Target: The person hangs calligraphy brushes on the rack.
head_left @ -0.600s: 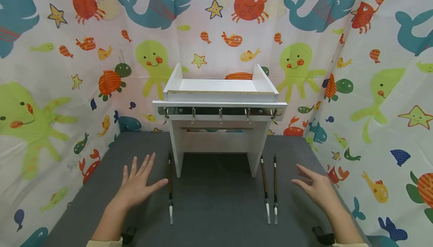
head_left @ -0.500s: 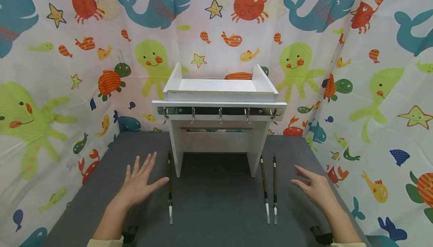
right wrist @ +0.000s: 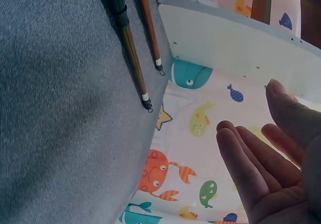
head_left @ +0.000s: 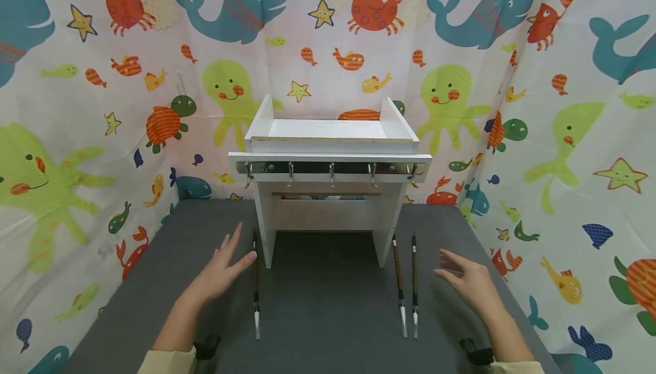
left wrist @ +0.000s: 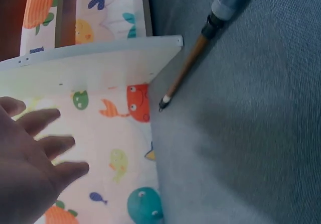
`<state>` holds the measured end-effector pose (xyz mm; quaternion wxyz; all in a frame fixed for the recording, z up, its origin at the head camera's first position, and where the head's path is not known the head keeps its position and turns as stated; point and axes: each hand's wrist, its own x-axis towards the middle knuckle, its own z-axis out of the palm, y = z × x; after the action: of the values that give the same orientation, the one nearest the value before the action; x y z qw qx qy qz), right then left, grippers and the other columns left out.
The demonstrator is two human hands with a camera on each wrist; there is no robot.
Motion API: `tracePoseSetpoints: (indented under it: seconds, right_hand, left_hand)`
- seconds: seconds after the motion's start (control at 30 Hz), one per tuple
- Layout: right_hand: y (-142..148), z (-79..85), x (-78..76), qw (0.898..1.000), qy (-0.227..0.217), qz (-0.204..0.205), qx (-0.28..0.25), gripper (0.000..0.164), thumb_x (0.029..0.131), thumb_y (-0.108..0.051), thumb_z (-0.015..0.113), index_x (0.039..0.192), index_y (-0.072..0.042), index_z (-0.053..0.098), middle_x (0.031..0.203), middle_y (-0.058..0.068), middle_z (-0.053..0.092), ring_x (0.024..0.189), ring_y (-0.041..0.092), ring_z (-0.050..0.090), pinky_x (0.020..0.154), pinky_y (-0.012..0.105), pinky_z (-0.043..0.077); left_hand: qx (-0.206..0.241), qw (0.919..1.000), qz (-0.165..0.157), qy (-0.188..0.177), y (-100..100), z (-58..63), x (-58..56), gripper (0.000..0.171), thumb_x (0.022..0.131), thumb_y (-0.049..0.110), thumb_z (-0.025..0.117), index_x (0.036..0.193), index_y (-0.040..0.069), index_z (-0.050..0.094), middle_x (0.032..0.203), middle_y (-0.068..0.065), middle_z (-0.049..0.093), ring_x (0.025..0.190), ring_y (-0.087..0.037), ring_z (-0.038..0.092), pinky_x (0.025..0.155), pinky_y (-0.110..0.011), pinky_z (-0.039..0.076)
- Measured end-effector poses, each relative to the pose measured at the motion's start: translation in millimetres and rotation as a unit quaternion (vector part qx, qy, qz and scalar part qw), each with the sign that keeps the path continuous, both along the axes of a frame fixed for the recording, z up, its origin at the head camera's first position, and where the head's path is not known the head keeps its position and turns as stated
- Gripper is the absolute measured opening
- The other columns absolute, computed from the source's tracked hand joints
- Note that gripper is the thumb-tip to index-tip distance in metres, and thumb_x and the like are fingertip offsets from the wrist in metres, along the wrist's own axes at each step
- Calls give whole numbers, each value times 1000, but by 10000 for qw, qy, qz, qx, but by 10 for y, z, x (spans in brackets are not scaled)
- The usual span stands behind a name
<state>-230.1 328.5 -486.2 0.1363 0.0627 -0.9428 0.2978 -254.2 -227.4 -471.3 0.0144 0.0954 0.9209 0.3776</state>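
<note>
My left hand (head_left: 217, 271) hovers over the grey table, fingers straight and thumb apart, holding nothing. Just right of it lies a calligraphy brush (head_left: 256, 288) with a clear cap over its white tip. My right hand (head_left: 468, 283) hangs in the air with loosely bent fingers and nothing between them. To its left lie two more capped brushes, one reddish-brown (head_left: 397, 271) and one darker (head_left: 414, 283), side by side with tips toward me. The left wrist view shows the single brush (left wrist: 188, 66) apart from the fingers; the right wrist view shows the brush pair (right wrist: 133, 53) away from that hand.
A white shelf stand (head_left: 335, 146) stands at the back middle, with a strip of several metal hooks (head_left: 332, 172) across its front. Its side panels flank the grey tabletop (head_left: 328, 305). A curtain (head_left: 328, 38) with sea animals surrounds the back and sides.
My left hand has turned onto its side and shifted slightly right. My right hand has moved a little left. The head view has shifted slightly; the brushes and shelf stay put.
</note>
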Motion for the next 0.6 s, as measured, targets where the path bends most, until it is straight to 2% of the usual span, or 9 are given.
tracePoseSetpoints:
  seconds: [0.1,0.27,0.47,0.6]
  right_hand:
    - [-13,-20,6,10000,-50,-42,-44,63,83,-47,67,133,-10,55,114,15,68,99,30,68,78,43,57]
    - [-46,-58,-20,9998,-60,-82,-182,60,83,-41,70,132,-10,56,116,15,68,100,30,68,78,39,58]
    - [-88,-88,-69,9988,-153,-130,-455,60,83,-42,70,132,-12,56,118,16,66,102,30,67,79,40,57]
    - [-124,-74,-90,9977,-296,-183,-577,63,82,-48,69,133,-12,56,119,16,66,103,30,67,79,41,57]
  left_hand:
    - [291,9993,-43,-230,25,-11,-31,75,95,58,40,150,40,-7,161,-7,-2,144,-46,-3,102,-78,2]
    - [729,9971,-166,-173,96,3,-109,71,97,53,42,150,42,-5,161,-5,3,145,-43,7,105,-74,14]
    - [1687,9850,-352,-18,176,32,-206,64,101,42,41,151,38,2,161,-1,9,146,-37,9,110,-67,18]
    - [2035,9785,-333,-106,227,30,-260,62,101,45,39,152,36,4,161,1,9,147,-33,11,112,-64,17]
